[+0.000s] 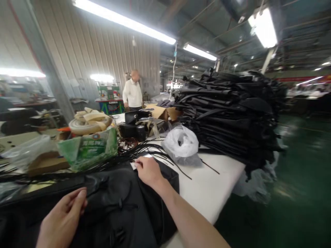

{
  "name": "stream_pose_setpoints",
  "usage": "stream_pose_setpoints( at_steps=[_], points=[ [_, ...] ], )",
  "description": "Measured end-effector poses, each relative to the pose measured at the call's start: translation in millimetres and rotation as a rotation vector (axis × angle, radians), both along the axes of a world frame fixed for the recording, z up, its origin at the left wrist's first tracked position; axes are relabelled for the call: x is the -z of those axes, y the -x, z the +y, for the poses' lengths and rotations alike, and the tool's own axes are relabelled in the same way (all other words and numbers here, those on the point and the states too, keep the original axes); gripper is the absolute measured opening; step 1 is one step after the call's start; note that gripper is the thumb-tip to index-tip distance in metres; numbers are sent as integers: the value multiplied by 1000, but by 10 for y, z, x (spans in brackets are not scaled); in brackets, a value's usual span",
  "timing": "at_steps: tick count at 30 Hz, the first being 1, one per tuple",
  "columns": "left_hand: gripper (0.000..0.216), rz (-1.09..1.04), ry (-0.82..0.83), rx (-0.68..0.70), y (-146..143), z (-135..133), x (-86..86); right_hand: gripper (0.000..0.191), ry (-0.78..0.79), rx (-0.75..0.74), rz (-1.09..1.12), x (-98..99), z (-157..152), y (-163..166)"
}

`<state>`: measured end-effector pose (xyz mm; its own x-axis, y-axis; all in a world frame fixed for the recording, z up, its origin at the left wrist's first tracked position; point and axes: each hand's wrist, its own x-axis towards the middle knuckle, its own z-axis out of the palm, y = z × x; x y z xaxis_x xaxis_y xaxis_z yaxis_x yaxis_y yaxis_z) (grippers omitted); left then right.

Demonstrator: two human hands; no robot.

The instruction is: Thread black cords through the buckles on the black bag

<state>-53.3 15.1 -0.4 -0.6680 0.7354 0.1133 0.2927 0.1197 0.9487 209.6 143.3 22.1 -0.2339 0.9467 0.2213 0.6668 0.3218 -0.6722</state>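
Observation:
A black bag (pixel 124 203), with cords and a cord toggle on its front, lies across the near side of the table. Over its left part is my left hand (pixel 64 217), thumb and fingertips pinched together; whatever may be between them is too small to make out. My right hand (pixel 150 172) is at the bag's far edge with its fingers curled closed. White paper or label pieces (pixel 133 166) show beside and behind those fingers. Whether the right fingers grip one of them is hidden.
Thin black cords (pixel 139 150) run beyond the bag. A green plastic bag (pixel 90 148) with rolled cream webbing (pixel 89 124) stands left, and a white plastic roll (pixel 181 143) stands ahead. Black goods (pixel 230 117) are piled high at right. A person (pixel 133 91) stands beyond the white table (pixel 209 186).

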Motion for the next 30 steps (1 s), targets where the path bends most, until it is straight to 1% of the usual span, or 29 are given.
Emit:
stream_pose_setpoints(
  at_steps=[2, 9, 12, 18, 22, 26, 28, 30],
  points=[
    [104, -51, 5, 28, 44, 2, 6, 17, -1, -22, -10, 34, -16, 25],
    [108, -201, -96, 82, -2, 25, 36, 12, -8, -132, -55, 120, -112, 163],
    [108, -228, -123, 74, -3, 12, 14, 11, -16, -177, -70, 155, -123, 206],
    [101, -323, -195, 22, -17, -19, -39, 9, -33, -204, -97, 178, -132, 207],
    [101, -429, -244, -14, 2, -28, -26, 8, -29, -201, -130, 174, -136, 223],
    [98, -518, -294, -43, 24, 18, -23, 9, -36, -212, -145, 150, -117, 266],
    [98, -527, -312, -39, -4, 17, -64, 11, -41, -238, -128, 128, -138, 213],
    [99, -498, -322, -27, -55, 5, -111, 15, -46, -249, -114, 173, -130, 112]
  ],
)
